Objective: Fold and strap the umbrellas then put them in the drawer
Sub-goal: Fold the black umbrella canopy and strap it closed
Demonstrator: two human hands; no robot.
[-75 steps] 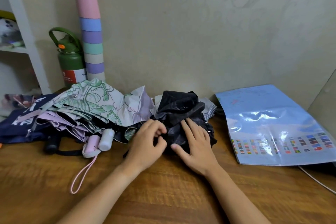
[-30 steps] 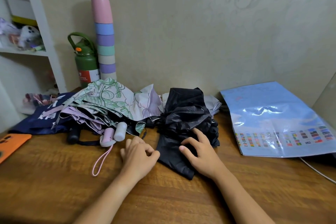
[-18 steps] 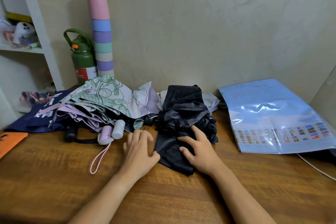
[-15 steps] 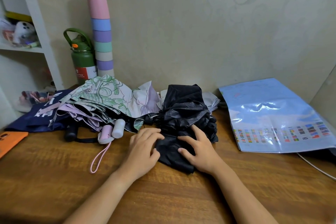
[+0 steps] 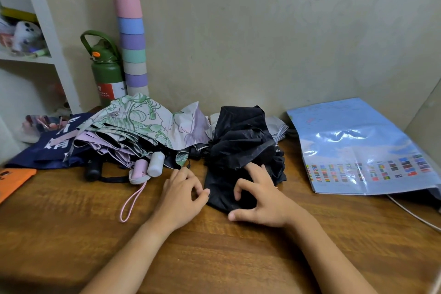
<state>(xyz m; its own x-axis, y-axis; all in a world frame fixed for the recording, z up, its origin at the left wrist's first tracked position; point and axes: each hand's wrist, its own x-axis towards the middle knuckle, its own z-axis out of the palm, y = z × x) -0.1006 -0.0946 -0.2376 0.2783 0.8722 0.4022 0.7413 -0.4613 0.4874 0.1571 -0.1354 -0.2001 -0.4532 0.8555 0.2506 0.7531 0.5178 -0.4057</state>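
A crumpled black umbrella [image 5: 241, 141] lies on the wooden table [image 5: 214, 258] against the wall. My left hand [image 5: 181, 196] sits at its left edge with fingers curled, thumb and forefinger pinching the fabric's rim. My right hand [image 5: 262, 198] arches over the near flap, fingertips dug into the cloth and thumb at its lower corner. To the left lies a heap of unfolded umbrellas: a green floral one [image 5: 143, 122] on top, with a pink handle [image 5: 140, 169] and a white handle [image 5: 156, 163] poking out. No drawer is in view.
A green bottle [image 5: 106, 76] and a tall stack of pastel cups [image 5: 132, 38] stand at the back left by a white shelf [image 5: 55, 38]. A navy cloth [image 5: 55, 148] and orange phone [image 5: 12, 181] lie far left. A blue plastic folder [image 5: 358, 145] and white cable [image 5: 412, 215] lie right.
My left hand came back from on top of the black fabric to its left edge and curled. My right hand's fingers went from flat to arched, gathering the near flap.
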